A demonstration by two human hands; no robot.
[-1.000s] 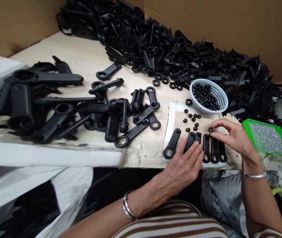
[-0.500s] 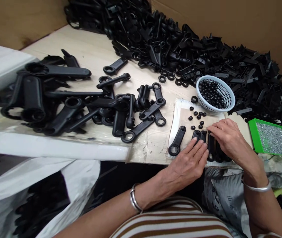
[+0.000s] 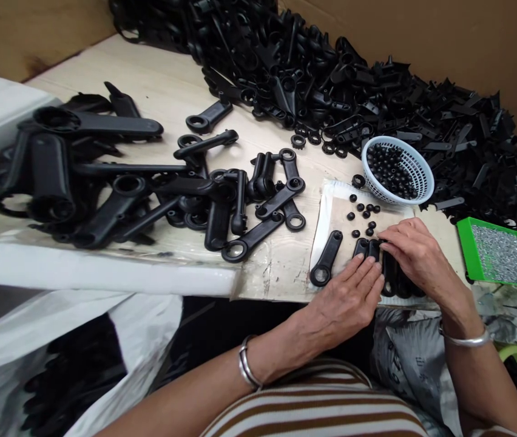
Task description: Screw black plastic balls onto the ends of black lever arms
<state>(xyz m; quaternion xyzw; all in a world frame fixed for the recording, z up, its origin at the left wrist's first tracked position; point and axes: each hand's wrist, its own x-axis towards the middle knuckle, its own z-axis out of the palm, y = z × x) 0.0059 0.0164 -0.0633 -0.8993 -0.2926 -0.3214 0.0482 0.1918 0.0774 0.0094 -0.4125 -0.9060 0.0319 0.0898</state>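
My left hand (image 3: 347,297) lies flat, fingers together, on a row of black plastic handles (image 3: 364,247) lined up at the table's front edge. My right hand (image 3: 415,255) covers the right part of that row, its fingertips pressing down at a handle's upper end; whether a small black cap is under them is hidden. One more black handle (image 3: 326,258) lies alone just left of the row. Several small black caps (image 3: 361,215) are scattered on the pale mat (image 3: 326,209) beyond my fingers.
A white basket (image 3: 420,167) of black caps stands behind the mat. A green tray (image 3: 470,249) of small metal screws sits to the right. Loose black handles (image 3: 249,200) lie left of the mat, larger ones (image 3: 81,164) farther left, a big pile (image 3: 354,91) along the cardboard wall.
My right hand, which held a small black cap above the row, has come down onto the handles' upper ends. My left hand stays pressed on the row.
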